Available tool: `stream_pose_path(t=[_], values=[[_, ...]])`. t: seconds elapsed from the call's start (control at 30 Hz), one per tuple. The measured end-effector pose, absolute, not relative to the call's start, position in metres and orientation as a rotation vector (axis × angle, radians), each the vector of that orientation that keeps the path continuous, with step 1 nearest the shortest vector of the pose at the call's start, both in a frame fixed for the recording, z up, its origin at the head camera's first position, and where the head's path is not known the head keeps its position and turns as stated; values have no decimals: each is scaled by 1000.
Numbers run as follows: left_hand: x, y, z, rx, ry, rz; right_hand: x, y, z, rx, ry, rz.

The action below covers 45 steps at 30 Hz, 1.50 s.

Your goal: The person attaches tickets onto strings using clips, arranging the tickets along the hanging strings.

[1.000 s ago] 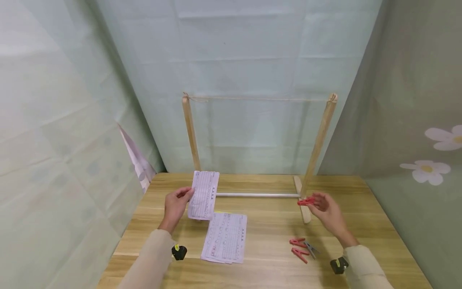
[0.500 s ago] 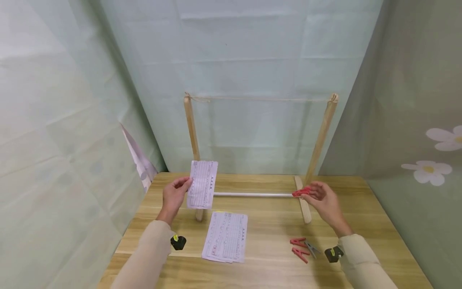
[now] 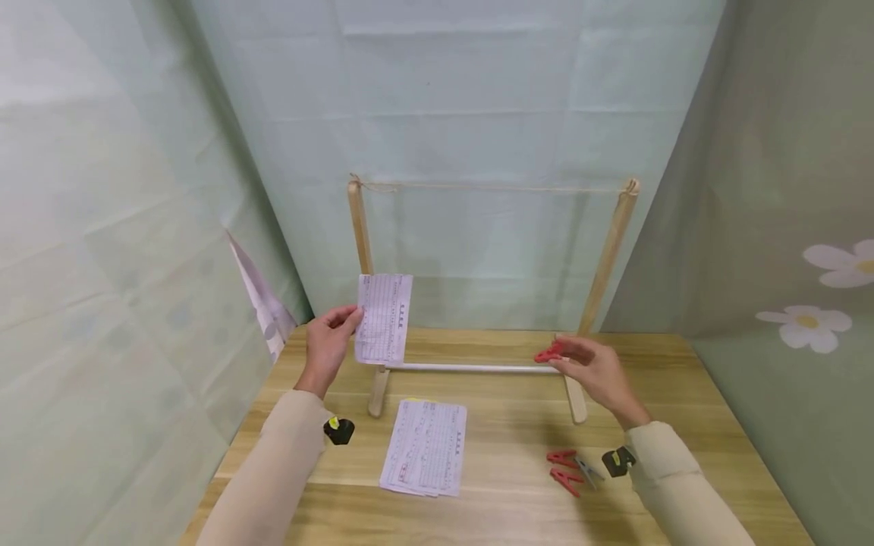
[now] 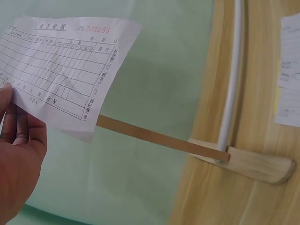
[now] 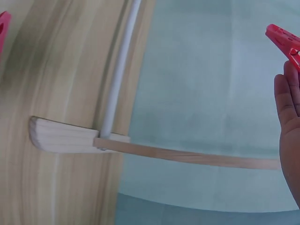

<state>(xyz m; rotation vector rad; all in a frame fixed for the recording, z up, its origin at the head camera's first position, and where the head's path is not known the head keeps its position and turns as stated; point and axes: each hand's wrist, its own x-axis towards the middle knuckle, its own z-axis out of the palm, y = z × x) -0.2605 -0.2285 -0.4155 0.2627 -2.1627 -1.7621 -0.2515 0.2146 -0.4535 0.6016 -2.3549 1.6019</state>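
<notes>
1. Your left hand (image 3: 326, 345) pinches the printed slip (image 3: 385, 318) between thumb and fingers at its left edge; the slip stands nearly upright before the left post (image 3: 359, 227), below the string (image 3: 492, 187).
2. This paper seems thin, very light and soft. In the left wrist view one far corner bends, so I judge it can crease or tear. Hold it near an edge, with gentle pressure.
3. Your right hand (image 3: 597, 373) holds a red clothespin (image 3: 548, 353) at the fingertips, near the right post (image 3: 609, 258); whether its jaws are parted, I cannot tell.
4. The clothespin looks like plastic: light, stiff, perhaps a little slippery. The handle ends should be the best place for squeezing.
5. On the table (image 3: 505, 519) lie a paper stack (image 3: 426, 447) and, to its right, other clothespins (image 3: 566, 481).
</notes>
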Motion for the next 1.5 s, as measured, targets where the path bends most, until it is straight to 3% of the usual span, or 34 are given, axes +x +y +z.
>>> stream_pose_path(t=[0.5,0.93,1.5], values=[[-276,-219,-387,216,-2041,-1770,-246,190,-396,665,-2366,1526],[-283,-209,-365,221,-1950,-1833,-271,187,-396,648,-2299,1532],[-295,-200,-336,144,-1771,-1970,-286,158,-336,772,-2372,1517]])
